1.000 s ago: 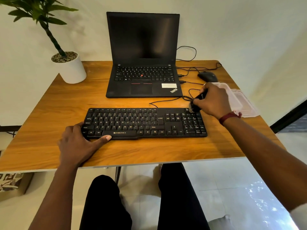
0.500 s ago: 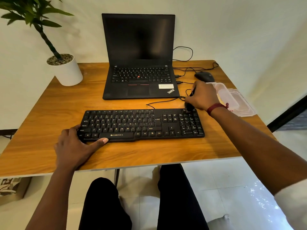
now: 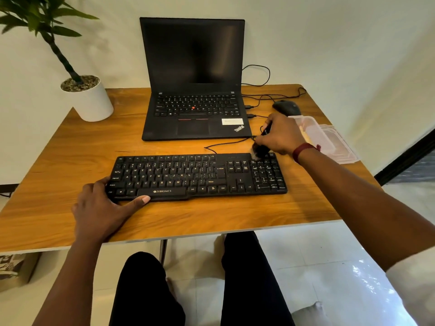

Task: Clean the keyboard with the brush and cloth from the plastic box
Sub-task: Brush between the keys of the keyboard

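Across the last second very little has changed. The right hand (image 3: 282, 135) has kept the brush (image 3: 259, 152) at the far right corner of the keyboard (image 3: 197, 175), and the bristles have only moved a little to the left along the top row of the number keys. The left hand (image 3: 103, 208) has stayed at the near left corner. I judge from this that the brushing is only at its beginning: the strokes are short and stay in one corner, and the long field of letter keys is not yet reached. The wiping with the cloth is also still to come. I cannot see the cloth clearly; it may lie in the plastic box (image 3: 313, 132), which stands open just behind the right hand on the tabletop (image 3: 70, 161), beside its lid (image 3: 341, 147).

The fingers of the right hand are curled tightly round the dark handle of the brush, which points down and toward the person. The bristles touch the keyboard directly under the knuckles. The fingers of the left hand are bent over the left end of the keyboard, and the thumb lies along its front edge, so the keyboard is held steady between them. The laptop (image 3: 193, 90) and the mouse (image 3: 286, 107) lie behind and are not touched.
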